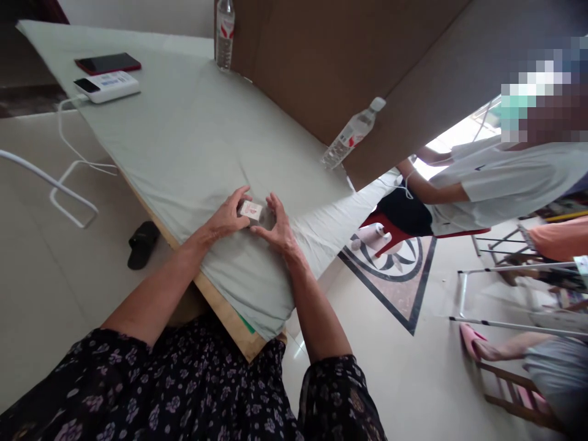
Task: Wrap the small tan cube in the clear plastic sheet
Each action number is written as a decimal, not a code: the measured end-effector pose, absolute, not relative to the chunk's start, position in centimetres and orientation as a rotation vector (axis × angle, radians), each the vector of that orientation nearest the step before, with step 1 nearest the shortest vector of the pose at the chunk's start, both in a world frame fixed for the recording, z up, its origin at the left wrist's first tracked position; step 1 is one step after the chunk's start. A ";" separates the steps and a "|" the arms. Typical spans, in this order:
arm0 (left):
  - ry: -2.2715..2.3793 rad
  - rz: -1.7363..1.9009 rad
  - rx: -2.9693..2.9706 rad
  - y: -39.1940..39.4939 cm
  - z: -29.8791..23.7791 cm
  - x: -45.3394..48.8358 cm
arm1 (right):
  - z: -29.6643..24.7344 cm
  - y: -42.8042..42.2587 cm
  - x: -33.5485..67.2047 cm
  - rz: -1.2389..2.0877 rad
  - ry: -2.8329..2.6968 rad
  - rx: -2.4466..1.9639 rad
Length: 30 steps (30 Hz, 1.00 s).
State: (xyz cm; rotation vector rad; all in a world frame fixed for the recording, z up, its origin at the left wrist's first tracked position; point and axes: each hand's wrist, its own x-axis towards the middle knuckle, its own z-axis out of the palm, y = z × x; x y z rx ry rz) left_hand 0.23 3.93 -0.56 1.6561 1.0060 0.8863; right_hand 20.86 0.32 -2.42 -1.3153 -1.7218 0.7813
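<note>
A small block-like pack [251, 211] with a white top and red print sits at the near end of the cloth-covered table [184, 141]. My left hand [228, 215] is curled around its left side, the thumb in front and the fingers behind. On the other side, my right hand [277, 228] is curved with thumb and fingers spread apart. A narrow gap shows between its palm and the pack. What exactly the pack is, I cannot make out.
Large brown cardboard [294, 61] stands along the table's far right side, with a water bottle [225, 37] and a tilted bottle [353, 135] against it. A phone [109, 63] and white device [108, 87] lie far left. A person in a white shirt [500, 177] sits right.
</note>
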 end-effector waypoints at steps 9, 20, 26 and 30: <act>1.158 1.047 1.722 4.0 -1.5 0.8 | -3.5 2.7 19.9 0.800 -1.639 -1.317; 1.191 1.097 1.730 3.8 -1.6 0.8 | -3.1 2.4 20.0 0.777 -1.692 -1.345; 1.191 1.079 1.748 4.2 -1.6 0.7 | -3.5 2.6 19.7 0.741 -1.713 -1.361; 1.170 1.093 1.794 4.4 -1.8 0.5 | -3.4 2.7 19.4 0.646 -1.754 -1.355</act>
